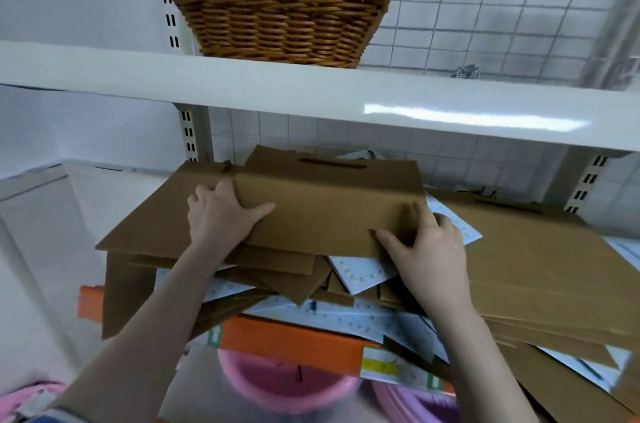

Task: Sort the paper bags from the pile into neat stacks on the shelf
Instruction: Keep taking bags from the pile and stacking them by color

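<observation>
brown paper bag [329, 204] atop pile [311, 284] on shelf [298, 343], below basket [277, 17] | left hand [221, 214] grip closed on bag's left edge | right hand [429, 246] grip pinching its right corner

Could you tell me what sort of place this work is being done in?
Probably a shop or stockroom: white slotted-upright shelving backed by wire grid, a wicker basket on the upper shelf, and a loose pile of flat brown paper bags under both hands on the lower shelf.
</observation>
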Demonstrator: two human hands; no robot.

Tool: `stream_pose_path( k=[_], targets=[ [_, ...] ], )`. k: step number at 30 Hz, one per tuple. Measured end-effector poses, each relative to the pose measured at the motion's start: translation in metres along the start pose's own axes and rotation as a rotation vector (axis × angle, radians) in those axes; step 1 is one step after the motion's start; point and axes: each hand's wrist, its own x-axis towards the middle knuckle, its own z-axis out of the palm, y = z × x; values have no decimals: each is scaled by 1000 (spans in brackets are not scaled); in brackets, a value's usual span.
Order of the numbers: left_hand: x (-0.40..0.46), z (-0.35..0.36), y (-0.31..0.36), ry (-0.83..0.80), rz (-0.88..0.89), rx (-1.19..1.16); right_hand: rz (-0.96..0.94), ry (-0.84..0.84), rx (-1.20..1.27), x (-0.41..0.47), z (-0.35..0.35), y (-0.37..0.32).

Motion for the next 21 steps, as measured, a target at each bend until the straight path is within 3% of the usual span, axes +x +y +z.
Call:
stream_pose_path(
  k=[4, 9, 15, 21],
  targets=[
    [0, -6, -9, -8, -18, -157, 91, 60, 138, -1, -11, -5],
    [-17, -14, -16, 34, 15, -370, 206, 47, 90, -10, -12, -6],
    [-42, -21, -25, 112, 24, -371, 182, 104, 2, -39, -12, -6],
    [-65, -21, -23, 61, 87, -276, 161, 188, -9, -76, -23, 10]
  ],
)
